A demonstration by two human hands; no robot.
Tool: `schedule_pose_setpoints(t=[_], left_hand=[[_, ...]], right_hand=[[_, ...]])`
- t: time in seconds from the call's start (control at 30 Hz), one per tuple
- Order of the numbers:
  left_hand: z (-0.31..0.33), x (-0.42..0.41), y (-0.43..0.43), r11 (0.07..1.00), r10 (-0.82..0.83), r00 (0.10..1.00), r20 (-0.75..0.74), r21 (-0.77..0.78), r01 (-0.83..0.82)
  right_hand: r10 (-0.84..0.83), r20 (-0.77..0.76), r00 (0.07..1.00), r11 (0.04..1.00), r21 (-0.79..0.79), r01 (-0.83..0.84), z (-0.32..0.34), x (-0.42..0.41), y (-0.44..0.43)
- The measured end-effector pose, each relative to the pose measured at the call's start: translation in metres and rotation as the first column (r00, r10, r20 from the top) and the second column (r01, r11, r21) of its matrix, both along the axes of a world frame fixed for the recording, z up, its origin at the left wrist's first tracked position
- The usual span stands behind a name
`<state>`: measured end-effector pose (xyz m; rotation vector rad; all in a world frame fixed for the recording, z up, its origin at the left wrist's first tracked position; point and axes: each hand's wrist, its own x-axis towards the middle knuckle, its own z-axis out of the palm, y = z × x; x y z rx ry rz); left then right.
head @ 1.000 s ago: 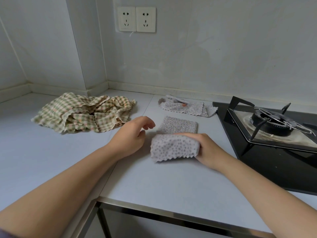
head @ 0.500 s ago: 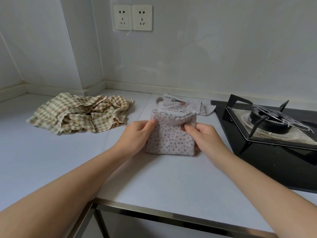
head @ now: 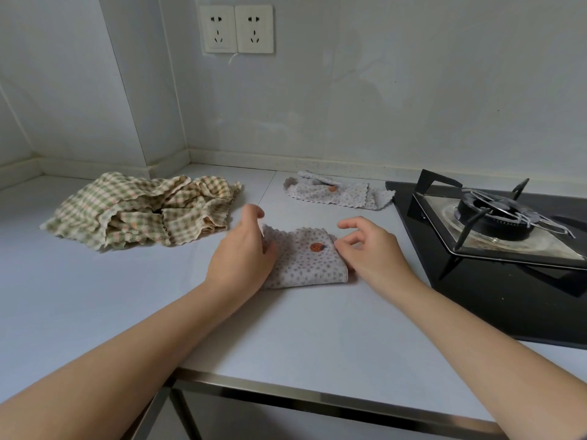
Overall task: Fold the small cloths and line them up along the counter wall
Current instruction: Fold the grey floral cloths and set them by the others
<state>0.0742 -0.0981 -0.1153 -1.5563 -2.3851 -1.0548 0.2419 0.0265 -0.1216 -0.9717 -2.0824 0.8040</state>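
A folded grey dotted cloth (head: 305, 262) with a small orange mark lies flat on the white counter (head: 286, 328), between my hands. My left hand (head: 243, 252) covers its left edge, thumb resting on the fabric and fingers lifted loosely above it. My right hand (head: 370, 252) sits at the cloth's right edge, its fingers loosely curled and the tips just touching the fabric. A second grey dotted cloth (head: 336, 193) lies loosely laid out near the back wall. A rumpled green and beige checked cloth (head: 143, 211) lies to the left.
A black gas hob (head: 495, 249) with a burner and pan support fills the counter's right side. Two wall sockets (head: 236, 28) are set above. The wall juts out at a corner behind the checked cloth. The counter's metal front edge (head: 317, 398) runs below my forearms.
The dotted cloth, held up between both hands half a second ago, now lies flat and folded on the counter. Both hands have loosened their hold and sit at its sides.
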Motion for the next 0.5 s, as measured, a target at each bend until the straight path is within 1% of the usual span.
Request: schedule_pose_setpoints(t=[0.03, 0.07, 0.1, 0.13, 0.17, 0.2, 0.23, 0.27, 0.3, 0.33, 0.4, 0.43, 0.5], left_hand=[[-0.001, -0.002, 0.0, 1.0, 0.015, 0.989, -0.147, 0.001, -0.015], [0.0, -0.002, 0.0, 1.0, 0.001, 0.969, -0.248, 0.019, 0.004], [0.001, -0.002, 0.001, 0.997, -0.057, 0.954, -0.294, 0.029, 0.069], [0.002, -0.001, 0.001, 0.986, -0.153, 0.942, -0.297, 0.013, 0.164], [0.003, 0.0, 0.002, 0.96, -0.279, 0.916, -0.287, -0.047, 0.277], [0.002, 0.001, 0.003, 0.916, -0.401, 0.867, -0.297, -0.137, 0.377], [-0.001, 0.001, 0.003, 0.876, -0.481, 0.81, -0.335, -0.216, 0.431], [-0.004, -0.001, 0.003, 0.853, -0.521, 0.772, -0.365, -0.258, 0.454], [-0.004, -0.005, 0.003, 0.851, -0.525, 0.766, -0.371, -0.254, 0.46], [-0.004, -0.01, 0.004, 0.859, -0.512, 0.776, -0.368, -0.216, 0.464], [0.001, -0.011, 0.001, 0.89, -0.452, 0.822, -0.346, -0.112, 0.442], [0.004, -0.009, -0.001, 0.901, -0.43, 0.839, -0.333, -0.091, 0.425], [0.008, -0.001, -0.004, 0.895, -0.441, 0.828, -0.347, -0.102, 0.434]], right_hand=[[0.002, 0.064, 0.998, 0.997, 0.075, -0.007, -0.001, 0.001, 0.0], [0.012, 0.118, 0.993, 0.989, 0.148, -0.029, -0.002, 0.001, -0.001], [0.03, 0.159, 0.987, 0.976, 0.208, -0.063, -0.002, 0.002, -0.001], [0.057, 0.19, 0.98, 0.963, 0.25, -0.104, -0.002, 0.002, -0.001], [0.08, 0.221, 0.972, 0.951, 0.277, -0.141, -0.002, 0.002, 0.001], [0.095, 0.253, 0.963, 0.942, 0.289, -0.169, -0.002, 0.002, 0.002], [0.097, 0.287, 0.953, 0.94, 0.289, -0.183, -0.001, 0.003, 0.003], [0.091, 0.317, 0.944, 0.941, 0.282, -0.186, -0.001, 0.003, 0.004], [0.085, 0.345, 0.935, 0.945, 0.27, -0.186, 0.0, 0.005, 0.005], [0.084, 0.37, 0.925, 0.948, 0.257, -0.189, 0.0, 0.006, 0.005], [0.092, 0.4, 0.912, 0.945, 0.254, -0.207, 0.0, 0.009, 0.007], [0.097, 0.401, 0.911, 0.941, 0.26, -0.215, 0.0, 0.01, 0.007], [0.106, 0.387, 0.916, 0.933, 0.28, -0.226, 0.0, 0.009, 0.009]])
